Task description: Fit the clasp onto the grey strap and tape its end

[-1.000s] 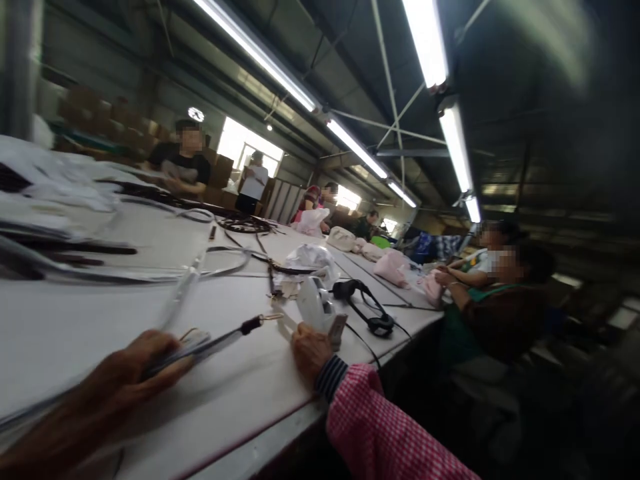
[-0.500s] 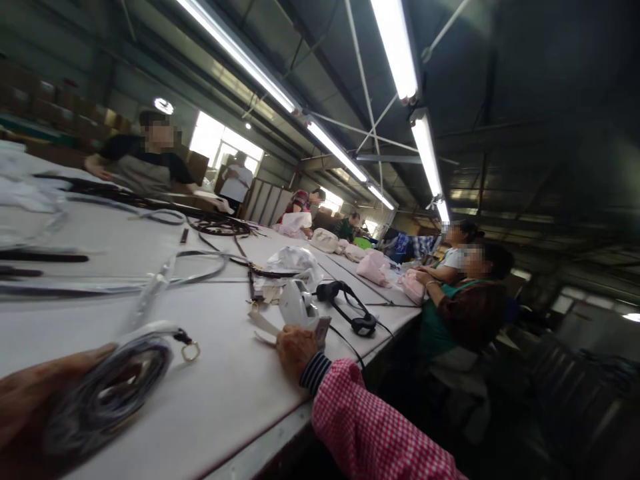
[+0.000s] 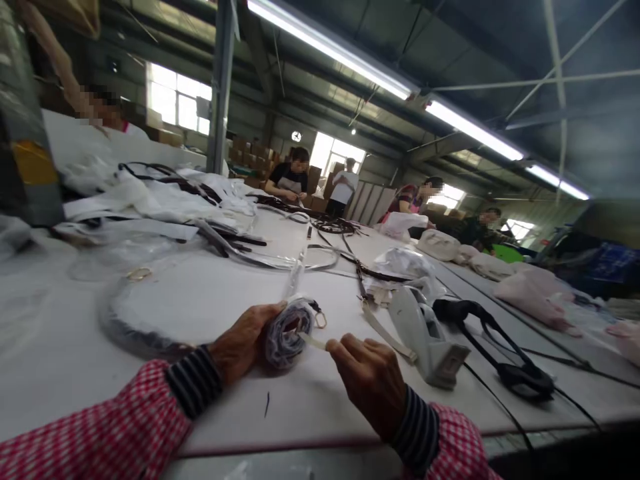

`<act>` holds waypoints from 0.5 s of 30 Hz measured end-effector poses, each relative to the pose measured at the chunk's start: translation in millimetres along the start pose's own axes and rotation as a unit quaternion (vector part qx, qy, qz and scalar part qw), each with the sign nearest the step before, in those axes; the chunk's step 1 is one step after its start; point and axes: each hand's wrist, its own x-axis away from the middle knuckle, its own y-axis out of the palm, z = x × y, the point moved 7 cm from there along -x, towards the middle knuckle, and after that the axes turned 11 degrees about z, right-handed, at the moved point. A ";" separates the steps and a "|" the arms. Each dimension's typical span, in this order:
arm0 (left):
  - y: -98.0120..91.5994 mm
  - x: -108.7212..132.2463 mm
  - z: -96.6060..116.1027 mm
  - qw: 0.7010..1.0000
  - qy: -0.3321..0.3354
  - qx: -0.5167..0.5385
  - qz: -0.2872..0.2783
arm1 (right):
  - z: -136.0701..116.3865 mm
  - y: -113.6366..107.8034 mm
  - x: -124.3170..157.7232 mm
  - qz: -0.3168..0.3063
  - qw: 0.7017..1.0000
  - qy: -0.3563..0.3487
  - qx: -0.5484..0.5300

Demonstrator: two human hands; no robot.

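Note:
My left hand (image 3: 241, 344) is closed around a coiled grey strap roll (image 3: 286, 332) with a small metal ring (image 3: 320, 320) at its end, held just above the white table (image 3: 210, 293). My right hand (image 3: 371, 384) pinches a pale strip of tape (image 3: 313, 341) that runs onto the roll. Right of my hands stands a white tape dispenser (image 3: 425, 339). Both arms wear red-checked sleeves with striped cuffs.
A long strap (image 3: 125, 330) curves across the table at the left. A black strap with cable (image 3: 500, 347) lies at the right. Plastic bags and dark straps (image 3: 165, 193) pile up behind. Several people work along the table's far side. Pink and white bags (image 3: 530, 293) lie at right.
The view swung left and down. My left hand brought the coiled strap to the middle, and my right hand left the dispenser and now pinches tape against the roll.

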 end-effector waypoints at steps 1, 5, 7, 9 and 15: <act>-0.3 -0.7 -1.1 1.000 0.001 -0.001 -0.005 | -3.5 0.9 -3.4 0.009 1.000 -0.020 0.017; 3.2 -1.3 -2.2 1.000 0.000 0.008 -0.027 | -14.7 10.4 -15.5 0.009 0.994 -0.084 0.067; 7.0 -0.1 -1.7 0.999 -0.001 0.011 -0.042 | -21.1 15.7 -21.2 0.004 0.990 -0.111 0.086; 9.2 0.5 -3.5 0.998 -0.009 0.018 -0.054 | -26.1 19.6 -27.1 0.006 0.987 -0.120 0.103; 1.7 -5.1 -7.6 0.998 0.039 0.014 -0.036 | -32.7 31.1 -39.7 0.036 0.987 -0.080 0.136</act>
